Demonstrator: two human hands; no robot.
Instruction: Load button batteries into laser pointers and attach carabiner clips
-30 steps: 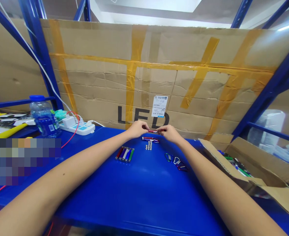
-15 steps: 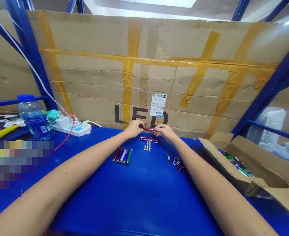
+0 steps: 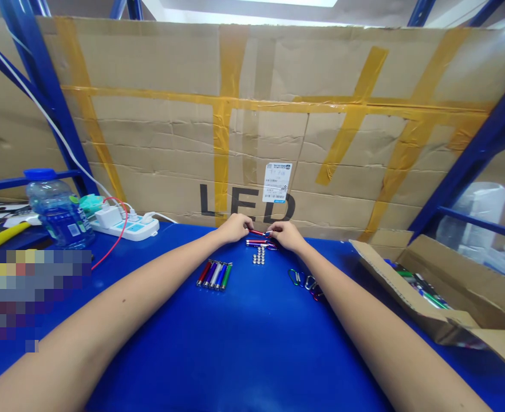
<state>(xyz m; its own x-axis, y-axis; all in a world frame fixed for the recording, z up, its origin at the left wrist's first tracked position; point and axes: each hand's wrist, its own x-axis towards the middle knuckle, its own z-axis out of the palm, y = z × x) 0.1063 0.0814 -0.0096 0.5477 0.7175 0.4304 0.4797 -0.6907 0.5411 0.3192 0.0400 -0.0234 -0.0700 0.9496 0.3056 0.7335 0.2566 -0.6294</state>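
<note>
Far out over the blue table (image 3: 244,343), my left hand (image 3: 234,227) and my right hand (image 3: 285,235) pinch the two ends of a small red pen-shaped flashlight (image 3: 259,233), held just above the tabletop. Right below it lie another red flashlight (image 3: 259,243) and a cluster of small silver button cells (image 3: 259,256). A row of several coloured flashlights (image 3: 214,274) lies nearer on the left. Coloured carabiner clips (image 3: 306,282) lie beside my right forearm.
A taped cardboard sheet marked LED (image 3: 252,131) closes off the back. An open cardboard box (image 3: 445,286) with more coloured items sits at the right. At left stand a water bottle (image 3: 57,209) and a white power strip (image 3: 126,226) with a red wire. Blue rack posts frame both sides.
Both hands have dropped slightly toward the table with the red flashlight still between them, and my right hand has closed in nearer my left. The camera has shifted a little.
</note>
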